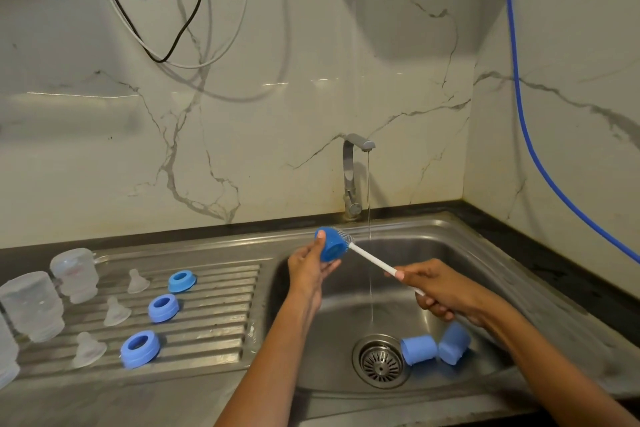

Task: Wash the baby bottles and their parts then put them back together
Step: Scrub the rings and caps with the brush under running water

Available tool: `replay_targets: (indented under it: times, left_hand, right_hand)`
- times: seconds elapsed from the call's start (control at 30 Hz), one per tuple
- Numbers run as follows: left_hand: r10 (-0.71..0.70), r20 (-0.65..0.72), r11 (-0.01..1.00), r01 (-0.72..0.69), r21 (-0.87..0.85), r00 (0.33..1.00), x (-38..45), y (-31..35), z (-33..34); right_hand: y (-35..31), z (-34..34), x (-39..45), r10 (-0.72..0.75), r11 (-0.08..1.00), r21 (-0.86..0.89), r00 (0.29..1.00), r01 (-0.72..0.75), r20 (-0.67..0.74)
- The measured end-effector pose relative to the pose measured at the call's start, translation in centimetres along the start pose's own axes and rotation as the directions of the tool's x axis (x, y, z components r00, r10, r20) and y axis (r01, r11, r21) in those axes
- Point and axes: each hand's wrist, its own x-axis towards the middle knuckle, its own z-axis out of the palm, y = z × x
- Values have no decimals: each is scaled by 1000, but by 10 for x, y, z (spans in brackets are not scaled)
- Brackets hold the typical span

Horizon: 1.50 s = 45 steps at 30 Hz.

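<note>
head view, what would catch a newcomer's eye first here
The blue cap, held above the sink by the left hand while the right hand works a brush into it. Next, two more caps by the drain, and three blue rings on the drainboard at left.

two caps (434, 347) beside drain (381, 361); basin (450, 253) centre open.

left of the sink (460, 253), a clear bottle (7, 362) is cut off by the frame's left edge. brush (372, 260) bristles mostly hidden inside the blue cap (330, 248) above the sink; handle end hidden in the right hand (446, 291). forearms cut by the bottom edge. blue hose (519, 107) right of the sink runs out of frame.
</note>
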Motion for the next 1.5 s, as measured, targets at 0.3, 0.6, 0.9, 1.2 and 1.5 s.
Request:
replay_targets:
  times: [0.3,0.6,0.9,1.2,1.5]
  left_hand:
    - [-68,86,998,68,2,994,7,3,-19]
    - [-96,31,994,98,-43,995,11,3,-17]
    - [-132,109,973,149,-174,985,13,-4,-7]
    - [-147,184,921,203,-333,972,12,6,-13]
    - [-114,139,897,162,-411,984,14,10,-15]
  right_hand:
    - [-1,19,-2,-65,998,-22,996,64,-56]
    - [-4,23,-2,-61,995,-83,996,56,-58]
    - [-20,33,-1,-72,997,-48,994,68,-86]
    - [-19,40,-5,-38,996,-80,998,35,-42]
    - [-14,20,-8,-27,999,-39,999,28,36]
